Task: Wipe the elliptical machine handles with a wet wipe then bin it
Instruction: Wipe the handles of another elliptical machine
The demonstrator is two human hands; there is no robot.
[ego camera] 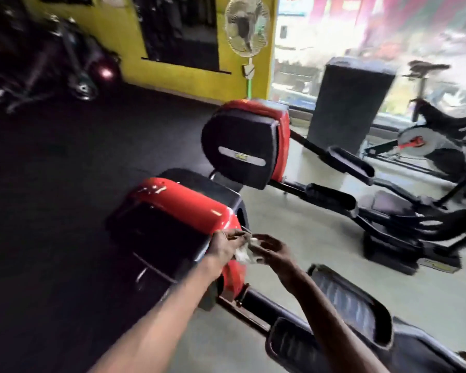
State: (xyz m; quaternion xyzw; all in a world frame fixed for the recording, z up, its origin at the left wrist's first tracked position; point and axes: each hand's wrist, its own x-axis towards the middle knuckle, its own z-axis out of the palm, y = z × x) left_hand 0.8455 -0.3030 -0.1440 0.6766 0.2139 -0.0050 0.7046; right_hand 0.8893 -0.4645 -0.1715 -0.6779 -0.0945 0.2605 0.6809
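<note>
1. Nearest, below the right forearm, lies a black ribbed pedal (347,300) of the near elliptical machine (178,211). None of its handles shows plainly.
2. The left hand (226,244) and the right hand (269,249) meet in mid-air, almost touching. Between them is the wet wipe (244,253), a small, crumpled white wad.
3. The left hand's fingers curl round the wipe's left side. The right hand pinches it from the other side with bent fingers, though blur hides the exact grip. Neither hand is spread flat.
4. Just beyond the left hand, and touching nothing, is the machine's red and black housing.
5. Further past the hands stands a 2nd elliptical (242,146) of the same kind.
6. Far beyond the right hand stands a tall black box (350,103) by the window. I cannot tell whether it is a bin.
7. A fan (246,30) hangs on the yellow wall, furthest off.
8. Judgement: the wipe touches no handle, so this is a step between strokes. The 2 hands are either readying the wipe or bunching it up for disposal.
9. If wiping remains, the next move calls for 1 hand to take the wad alone, turn back to a handle and wrap it. If not, it calls for finding the bin, which is not identified here.
</note>
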